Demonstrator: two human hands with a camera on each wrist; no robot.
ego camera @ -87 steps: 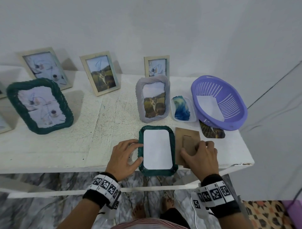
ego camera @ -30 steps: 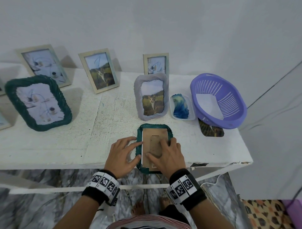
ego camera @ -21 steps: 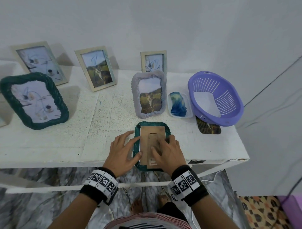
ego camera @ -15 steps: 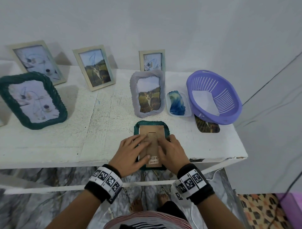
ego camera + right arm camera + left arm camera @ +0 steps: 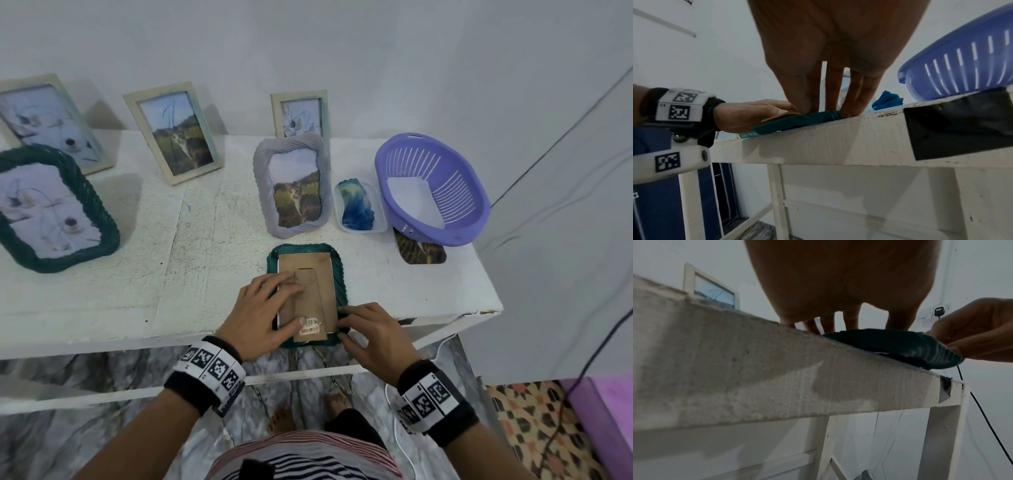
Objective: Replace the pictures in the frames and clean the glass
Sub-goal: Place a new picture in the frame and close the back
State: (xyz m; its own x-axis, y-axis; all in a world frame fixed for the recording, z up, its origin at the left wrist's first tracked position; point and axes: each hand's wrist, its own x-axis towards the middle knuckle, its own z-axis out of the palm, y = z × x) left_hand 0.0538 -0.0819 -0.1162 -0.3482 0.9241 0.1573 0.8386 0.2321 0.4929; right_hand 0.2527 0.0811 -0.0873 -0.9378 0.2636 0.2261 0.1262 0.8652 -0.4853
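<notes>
Seating the backing board under a flat left hand, right hand pinching the green frame (glass uncleaned, others waiting)

Open tabletop at nine o'clock, obstacles crowding twelve to two

From the face-down dark green woven frame, bare white painted table lies open toward nine and ten o'clock; the upright grey ribbed frame stands near at twelve, the clear tray with blue cloth at one, the purple slotted plastic basket at two.
</notes>
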